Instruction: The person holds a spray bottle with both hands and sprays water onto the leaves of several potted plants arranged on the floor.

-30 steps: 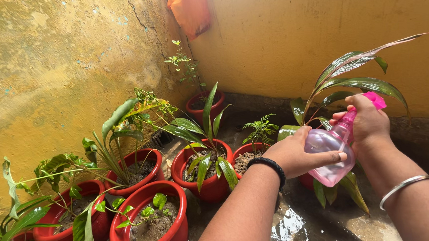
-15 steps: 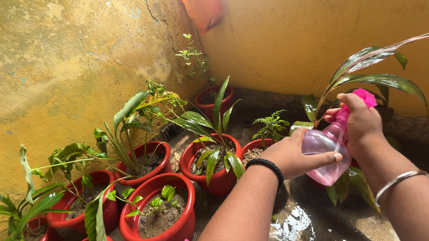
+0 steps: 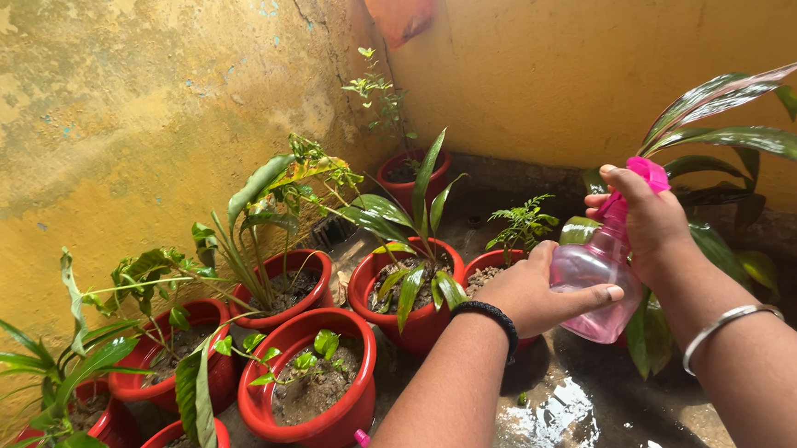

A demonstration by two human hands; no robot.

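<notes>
The pink spray bottle (image 3: 596, 286) is held above wet ground, tilted, its long axis rising to the upper right. The left hand (image 3: 536, 291) wraps its body; the right hand (image 3: 652, 222) grips the magenta spray head (image 3: 646, 174).

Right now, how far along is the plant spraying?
Done: the concrete floor is wet. In hand: the left hand steadies a translucent pink plastic spray bottle, the right hand grips its top. Left: soil in the red plastic pots looks dry; I can't be sure.
</notes>
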